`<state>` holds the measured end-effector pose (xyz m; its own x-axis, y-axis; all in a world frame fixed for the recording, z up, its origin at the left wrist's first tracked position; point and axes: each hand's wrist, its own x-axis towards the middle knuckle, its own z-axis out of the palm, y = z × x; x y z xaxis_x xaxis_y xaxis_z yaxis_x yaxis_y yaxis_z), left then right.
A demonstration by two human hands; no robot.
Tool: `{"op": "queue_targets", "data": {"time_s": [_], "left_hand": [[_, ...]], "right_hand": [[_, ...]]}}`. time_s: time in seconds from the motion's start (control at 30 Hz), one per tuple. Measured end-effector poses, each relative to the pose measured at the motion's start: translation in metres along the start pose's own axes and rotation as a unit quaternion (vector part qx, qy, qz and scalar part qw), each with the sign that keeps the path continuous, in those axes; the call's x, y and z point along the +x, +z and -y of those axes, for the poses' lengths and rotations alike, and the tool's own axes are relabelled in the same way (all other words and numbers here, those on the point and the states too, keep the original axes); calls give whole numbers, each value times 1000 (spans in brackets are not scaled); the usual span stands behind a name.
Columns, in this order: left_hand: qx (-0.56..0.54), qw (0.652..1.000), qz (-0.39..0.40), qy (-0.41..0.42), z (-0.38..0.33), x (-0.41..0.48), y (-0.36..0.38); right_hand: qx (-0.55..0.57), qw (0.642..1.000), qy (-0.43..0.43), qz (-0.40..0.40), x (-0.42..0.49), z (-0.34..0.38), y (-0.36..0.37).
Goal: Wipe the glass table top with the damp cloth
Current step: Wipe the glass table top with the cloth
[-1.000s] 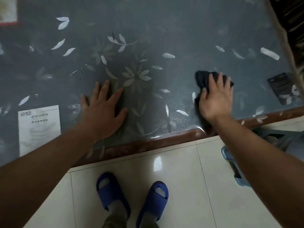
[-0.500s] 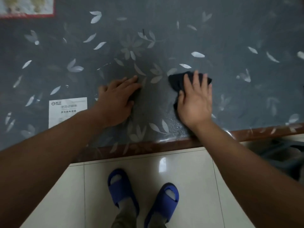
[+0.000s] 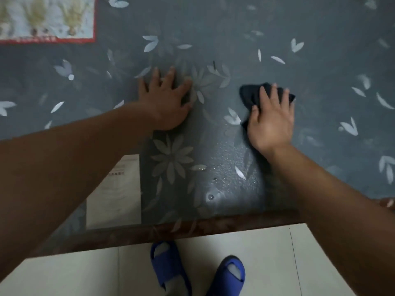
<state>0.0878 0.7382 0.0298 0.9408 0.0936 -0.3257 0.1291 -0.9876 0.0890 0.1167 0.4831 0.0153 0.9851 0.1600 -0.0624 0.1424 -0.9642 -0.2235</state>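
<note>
The glass table top [image 3: 320, 67] is grey-blue with a pale leaf and flower pattern under it. A dark damp cloth [image 3: 250, 94] lies bunched on the glass right of centre. My right hand [image 3: 270, 120] presses flat on the cloth with straight fingers, so only the cloth's far and left edges show. My left hand [image 3: 165, 101] rests flat on the bare glass to the left, fingers spread. A wet streak with water drops [image 3: 230, 178] lies between the cloth and the near edge.
A brown wooden edge [image 3: 203, 228] borders the table's near side. A white printed sheet [image 3: 115, 193] lies under the glass by my left forearm. A red-bordered picture [image 3: 47, 18] is at the far left. Blue slippers [image 3: 171, 272] stand on the pale tiled floor.
My right hand has pushed the cloth farther from the near edge, leaving a wet trail. The left hand has also shifted farther onto the glass. The view moved closer over the table.
</note>
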Motion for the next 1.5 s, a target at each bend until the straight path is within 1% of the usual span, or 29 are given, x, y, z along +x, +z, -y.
{"op": "queue_targets", "data": {"time_s": [0.03, 0.07, 0.17, 0.23, 0.27, 0.3, 0.33, 0.43, 0.47, 0.5, 0.53, 0.63, 0.67, 0.7, 0.73, 0.8, 0.87, 0.93, 0.97, 1.0, 1.07, 1.13, 1.17, 1.2, 1.3, 1.33, 1.37, 1.4, 1.5], "left_hand": [[16, 1000, 1, 7, 2, -1, 1], [25, 1000, -3, 16, 4, -2, 0], [24, 999, -25, 41, 16, -2, -5], [17, 998, -32, 43, 21, -2, -7], [13, 999, -29, 42, 22, -2, -8], [12, 999, -22, 43, 21, -3, -7], [10, 999, -17, 45, 21, -3, -6], [-1, 998, -27, 48, 23, -1, -5], [-5, 998, -27, 48, 24, 0, -6], [-9, 998, -22, 50, 24, 2, -8], [-11, 998, -17, 52, 24, 2, -9], [-13, 998, -23, 62, 26, 2, -14], [-16, 998, -25, 64, 27, 3, -16], [-18, 997, -26, 65, 28, 4, -17], [-20, 997, -25, 67, 28, 5, -19], [-24, 997, -19, 68, 27, 8, -24], [-22, 997, -15, 66, 25, 11, -29], [-20, 998, -20, 63, 27, 17, -35], [-22, 998, -27, 60, 29, 23, -38], [-28, 997, -37, 54, 30, 30, -41], [-47, 997, -46, 32, 32, 47, -46], [-63, 998, -26, 1, 34, 73, -51], [-68, 997, -10, -18, 35, 87, -55], [-74, 997, 5, -36, 37, 101, -58], [-82, 992, 61, -73, 43, 133, -69], [-80, 990, 81, -80, 44, 139, -71], [-78, 989, 96, -84, 43, 143, -71], [-78, 988, 106, -86, 42, 145, -72], [-86, 986, 109, -92, 39, 145, -73]], "right_hand": [[1, 1000, 8, -4, 9, 17, 4], [3, 1000, -7, -9, 8, 35, 8], [2, 990, -143, 8, -36, 67, 19], [4, 976, -214, 49, -52, 58, 13], [4, 972, -228, 56, -43, 46, 10], [-4, 975, -215, 49, -25, 33, 7], [-16, 984, -176, 36, -3, 20, 4], [-20, 1000, 6, 6, 67, 8, -4], [-17, 999, 35, -2, 75, 18, -2], [-15, 999, 33, -7, 75, 31, 1], [-11, 1000, 1, -6, 66, 43, 3], [-10, 982, -180, 49, 21, 48, 4], [-12, 974, -214, 72, 18, 37, 0], [-11, 972, -220, 84, 26, 22, -5], [-17, 977, -200, 77, 42, 8, -8], [-27, 992, -118, 41, 86, -11, -12], [-23, 999, -26, 22, 128, -11, -16], [-22, 1000, 12, 6, 143, 9, -9], [-18, 1000, 1, -4, 139, 18, -7], [-11, 999, -39, -8, 130, 25, -5], [0, 986, -162, 24, 101, 23, -4], [8, 970, -237, 59, 91, 1, -8], [11, 970, -235, 59, 102, -11, -11], [8, 978, -202, 44, 120, -21, -13], [0, 999, -41, 5, 193, -29, -20], [2, 1000, -16, 4, 215, -21, -22], [4, 1000, -18, 5, 230, -8, -21], [7, 999, -46, 6, 236, 8, -18], [1, 983, -183, 22, 210, 46, -7]]}}
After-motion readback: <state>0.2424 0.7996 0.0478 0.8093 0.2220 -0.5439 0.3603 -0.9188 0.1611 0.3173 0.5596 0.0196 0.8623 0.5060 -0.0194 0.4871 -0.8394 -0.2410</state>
